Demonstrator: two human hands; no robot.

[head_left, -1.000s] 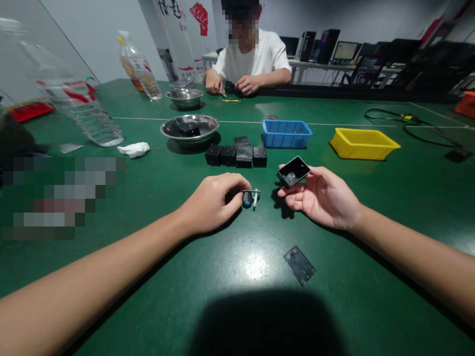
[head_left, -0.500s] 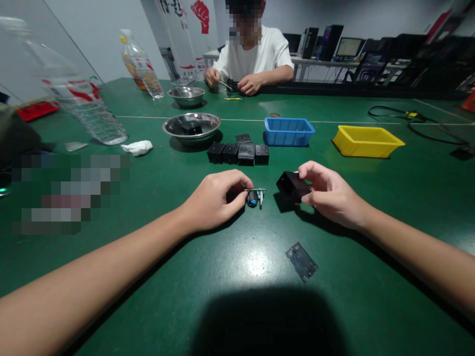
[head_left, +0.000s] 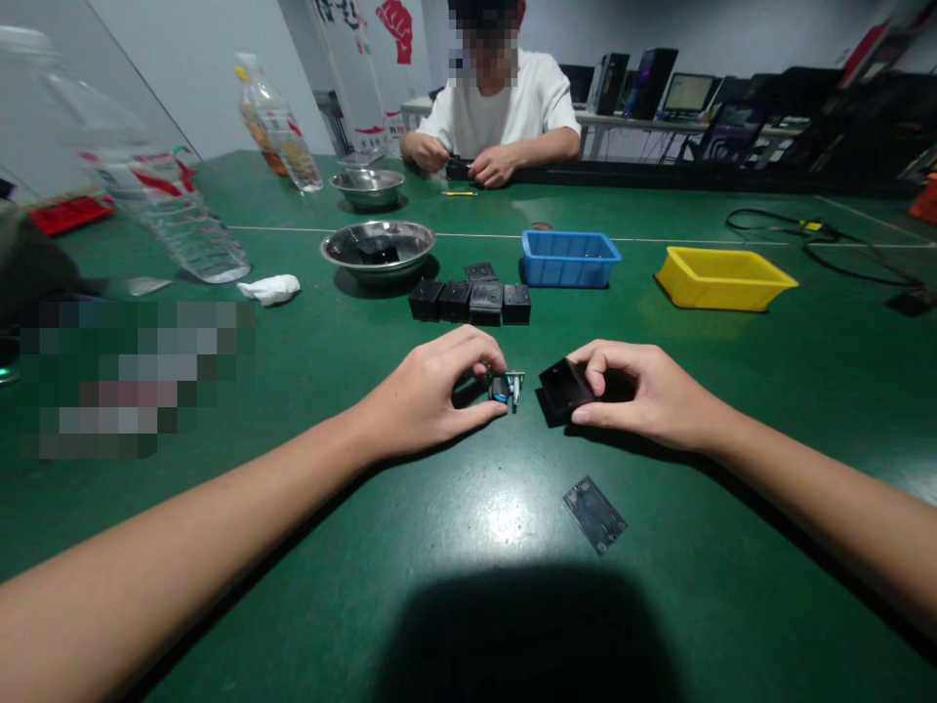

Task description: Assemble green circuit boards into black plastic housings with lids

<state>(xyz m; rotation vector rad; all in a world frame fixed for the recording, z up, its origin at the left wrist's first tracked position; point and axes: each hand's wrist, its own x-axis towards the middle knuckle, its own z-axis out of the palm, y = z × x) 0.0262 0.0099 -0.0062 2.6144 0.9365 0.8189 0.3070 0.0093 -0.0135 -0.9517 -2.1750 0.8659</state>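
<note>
My left hand (head_left: 450, 386) has its thumb and fingers closed around a small circuit board (head_left: 515, 379) with dark and silvery components on its underside, low over the green table. In my right hand (head_left: 630, 391) is a black plastic box (head_left: 566, 391), gripped between thumb and fingers, its open side turned toward the board. A narrow gap separates the box from the board. Nearer to me, a flat black cover plate (head_left: 595, 515) lies on the table by itself.
Several black boxes (head_left: 470, 303) stand in a row beyond my hands. Behind are a metal bowl (head_left: 379, 252) with black parts, a blue bin (head_left: 570, 260) and a yellow bin (head_left: 724, 279). A plastic bottle (head_left: 168, 195) stands left. Across the table a person (head_left: 498, 117) handles a dark part.
My left thumb and fingers have shifted on the circuit board. My right hand has turned the black box, its open side now facing more toward me, and has changed its grip.
</note>
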